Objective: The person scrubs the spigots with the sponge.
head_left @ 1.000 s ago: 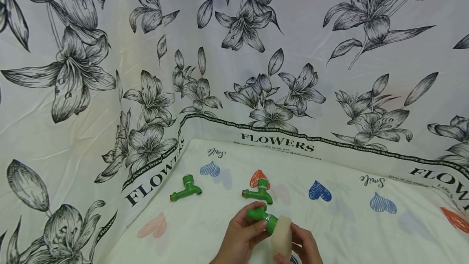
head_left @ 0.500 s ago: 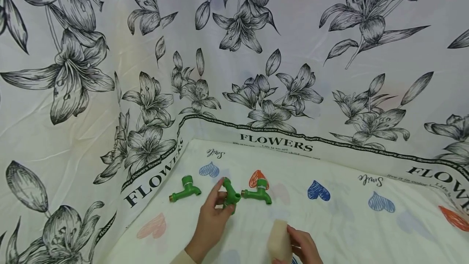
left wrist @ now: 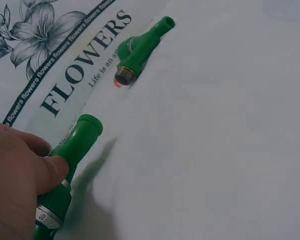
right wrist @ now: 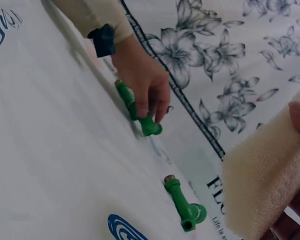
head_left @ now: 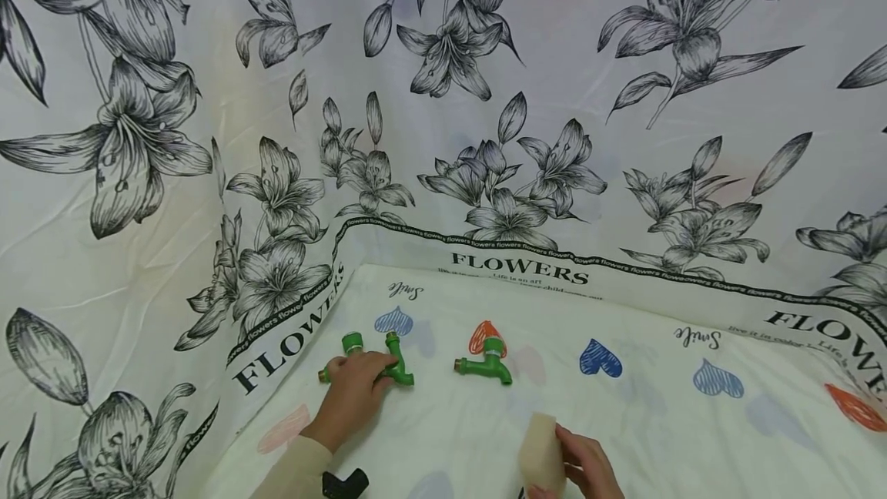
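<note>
My left hand (head_left: 355, 393) pinches a green plastic tap (head_left: 399, 366) between thumb and fingers, low over the cloth at the left. The same tap's spout shows in the left wrist view beside the thumb. Just behind the left hand a second green tap (head_left: 352, 342) is partly covered by it. Farther right a third green tap (head_left: 487, 367) lies on its own, its brass threaded end pointing left. At the front, my right hand (head_left: 590, 464) holds a cream block of sponge (right wrist: 265, 170), thumb on one face and fingers behind.
Beneath everything is a white cloth (head_left: 644, 437) printed with hearts and "Smile". Flower-printed curtains (head_left: 527, 175) rise at the back and left, with a "FLOWERS" border along the bottom. A black strapped piece (head_left: 345, 483) sits at the left wrist.
The left hand has carried its tap away from the sponge, leftward to beside the second tap, turning it on the way. The right hand with the sponge has stayed nearly in place.
</note>
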Tool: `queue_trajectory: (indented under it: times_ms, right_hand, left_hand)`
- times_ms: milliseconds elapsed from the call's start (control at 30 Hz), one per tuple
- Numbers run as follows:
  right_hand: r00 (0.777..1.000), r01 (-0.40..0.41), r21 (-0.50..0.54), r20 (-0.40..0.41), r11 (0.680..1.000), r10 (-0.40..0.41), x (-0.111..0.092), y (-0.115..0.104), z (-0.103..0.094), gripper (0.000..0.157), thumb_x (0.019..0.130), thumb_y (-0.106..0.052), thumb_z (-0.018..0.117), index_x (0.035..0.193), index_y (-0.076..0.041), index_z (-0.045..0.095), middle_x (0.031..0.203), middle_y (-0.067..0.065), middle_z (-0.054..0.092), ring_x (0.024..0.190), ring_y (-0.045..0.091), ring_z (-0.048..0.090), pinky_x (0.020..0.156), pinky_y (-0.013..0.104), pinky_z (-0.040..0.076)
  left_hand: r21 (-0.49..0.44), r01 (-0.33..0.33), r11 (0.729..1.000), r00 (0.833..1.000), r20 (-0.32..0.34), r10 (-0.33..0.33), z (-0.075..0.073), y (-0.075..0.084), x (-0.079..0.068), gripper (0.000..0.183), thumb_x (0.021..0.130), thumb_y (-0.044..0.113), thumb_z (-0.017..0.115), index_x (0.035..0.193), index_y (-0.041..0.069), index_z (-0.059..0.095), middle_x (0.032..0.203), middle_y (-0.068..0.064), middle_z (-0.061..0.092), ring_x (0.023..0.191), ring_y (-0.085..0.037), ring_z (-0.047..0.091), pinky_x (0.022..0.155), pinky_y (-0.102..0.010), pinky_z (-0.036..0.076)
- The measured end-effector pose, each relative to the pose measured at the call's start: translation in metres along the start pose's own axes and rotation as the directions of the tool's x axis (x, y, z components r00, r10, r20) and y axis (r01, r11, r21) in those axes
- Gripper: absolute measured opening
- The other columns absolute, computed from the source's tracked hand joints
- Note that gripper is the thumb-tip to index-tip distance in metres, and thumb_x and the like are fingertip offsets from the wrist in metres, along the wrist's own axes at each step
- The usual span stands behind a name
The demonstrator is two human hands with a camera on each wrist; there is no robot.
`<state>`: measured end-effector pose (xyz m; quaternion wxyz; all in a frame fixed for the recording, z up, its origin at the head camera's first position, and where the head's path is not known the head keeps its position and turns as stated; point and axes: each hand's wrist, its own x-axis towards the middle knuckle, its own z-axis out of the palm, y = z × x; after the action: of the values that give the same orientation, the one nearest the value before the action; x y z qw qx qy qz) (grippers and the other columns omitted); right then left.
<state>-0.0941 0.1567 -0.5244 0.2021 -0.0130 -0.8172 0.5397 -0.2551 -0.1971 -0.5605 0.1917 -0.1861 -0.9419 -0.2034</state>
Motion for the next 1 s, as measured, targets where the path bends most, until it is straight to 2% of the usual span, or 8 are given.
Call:
queue_trajectory:
  times_ms: [133,300,400,500,633,733,833,1000]
  right_hand:
    - [1.0,-0.014,-0.005,0.011,1.0,0.015,0.0,0.0,-0.001,0.076,0.067,0.002,0.104,0.134,-0.002,0.067,0.114,0.006,0.063,0.096,0.016,0.067,0.079,0.028,0.063]
    - [0.999,-0.041,-0.008,0.022,0.999,0.041,0.0,0.0,0.0,0.077,0.067,0.002,0.104,0.134,0.0,0.067,0.114,0.008,0.062,0.096,0.016,0.067,0.08,0.028,0.063]
    - [0.998,-0.06,-0.02,0.027,0.998,0.061,0.0,0.0,0.0,0.077,0.068,0.0,0.104,0.136,0.0,0.066,0.115,0.008,0.063,0.097,0.017,0.067,0.081,0.026,0.062]
    - [0.996,-0.083,-0.035,0.032,0.996,0.084,0.001,0.0,0.0,0.075,0.072,-0.003,0.103,0.137,0.0,0.066,0.117,0.008,0.063,0.098,0.019,0.067,0.081,0.025,0.061]
    - [0.993,-0.111,-0.05,0.036,0.993,0.113,0.002,-0.001,-0.001,0.074,0.076,-0.006,0.102,0.14,0.0,0.065,0.118,0.009,0.063,0.1,0.021,0.068,0.082,0.022,0.06]
    - [0.992,-0.121,-0.05,0.027,0.991,0.122,0.002,0.0,-0.002,0.075,0.075,-0.005,0.102,0.14,0.001,0.065,0.119,0.01,0.063,0.1,0.022,0.068,0.083,0.022,0.06]
    - [0.992,-0.121,-0.05,0.021,0.991,0.122,0.001,0.0,-0.003,0.075,0.075,-0.004,0.101,0.14,0.002,0.064,0.119,0.01,0.063,0.101,0.021,0.068,0.083,0.023,0.06]
    - [0.996,-0.09,-0.03,0.007,0.996,0.09,0.001,0.002,-0.005,0.078,0.071,-0.001,0.103,0.138,0.003,0.065,0.118,0.011,0.063,0.098,0.02,0.069,0.08,0.024,0.061]
  left_hand:
    - [0.051,-0.044,0.998,0.999,0.016,0.043,0.005,-0.007,-0.006,0.039,0.09,0.011,0.09,0.126,0.018,0.079,0.118,0.002,0.076,0.114,-0.028,0.066,0.096,-0.066,0.035]
    - [0.08,-0.038,0.996,0.999,0.007,0.037,0.008,-0.006,-0.009,0.038,0.091,0.012,0.089,0.128,0.018,0.08,0.119,-0.001,0.074,0.112,-0.03,0.064,0.096,-0.069,0.036]
    - [0.065,-0.033,0.997,0.999,-0.004,0.033,0.008,-0.002,-0.008,0.037,0.092,0.011,0.089,0.127,0.015,0.081,0.123,-0.007,0.072,0.112,-0.034,0.064,0.094,-0.072,0.036]
    - [0.009,-0.021,1.0,0.999,-0.024,0.021,0.007,0.005,-0.004,0.037,0.093,0.009,0.088,0.129,0.013,0.079,0.129,-0.011,0.069,0.115,-0.038,0.062,0.094,-0.073,0.034]
    - [-0.111,-0.021,0.994,0.997,-0.071,0.013,0.003,0.021,0.011,0.042,0.095,0.011,0.087,0.136,0.014,0.075,0.136,-0.009,0.066,0.122,-0.035,0.06,0.096,-0.066,0.033]
    - [-0.197,-0.048,0.979,0.995,-0.1,0.029,0.001,0.035,0.025,0.046,0.097,0.017,0.087,0.14,0.017,0.072,0.137,-0.005,0.067,0.128,-0.03,0.06,0.097,-0.059,0.034]
    - [-0.252,-0.07,0.965,0.994,-0.096,0.047,0.0,0.05,0.039,0.045,0.101,0.022,0.083,0.143,0.019,0.07,0.138,-0.002,0.068,0.132,-0.025,0.06,0.098,-0.055,0.037]
    - [-0.321,-0.09,0.943,0.995,-0.066,0.073,0.004,0.077,0.062,0.044,0.104,0.026,0.079,0.147,0.019,0.068,0.14,0.002,0.068,0.132,-0.018,0.061,0.104,-0.057,0.041]
